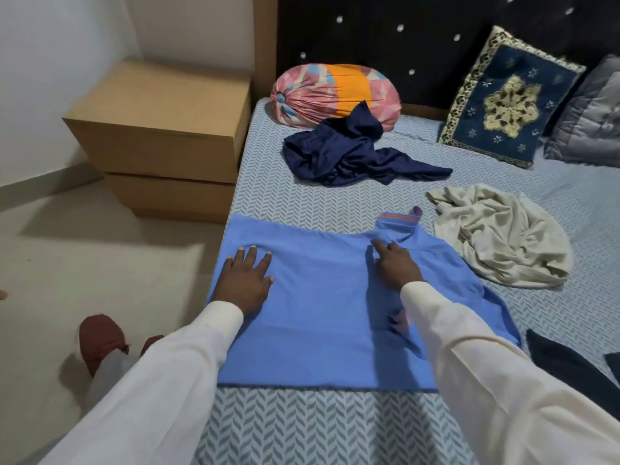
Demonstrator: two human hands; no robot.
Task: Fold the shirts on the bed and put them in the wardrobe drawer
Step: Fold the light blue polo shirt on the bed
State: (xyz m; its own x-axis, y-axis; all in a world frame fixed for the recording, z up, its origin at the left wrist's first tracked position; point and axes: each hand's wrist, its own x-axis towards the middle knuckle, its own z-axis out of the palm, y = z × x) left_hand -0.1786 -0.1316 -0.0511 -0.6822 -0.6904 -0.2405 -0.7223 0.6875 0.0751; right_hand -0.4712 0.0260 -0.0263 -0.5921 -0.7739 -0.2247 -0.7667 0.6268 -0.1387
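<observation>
The left hand [246, 280] lies flat with fingers spread on the blue shirt [318, 317], near its left edge. The right hand [396, 263] presses down with straight fingers just below the collar. The blue shirt is spread smooth at the near corner of the bed [302, 199]. Beyond it lie a crumpled navy shirt [352, 156] and, to the right, a crumpled cream shirt [500, 239]. A bolster [322, 92] and a cushion [506, 102] lean at the headboard. Two boxes [161, 129] are stacked on the floor beside the bed.
</observation>
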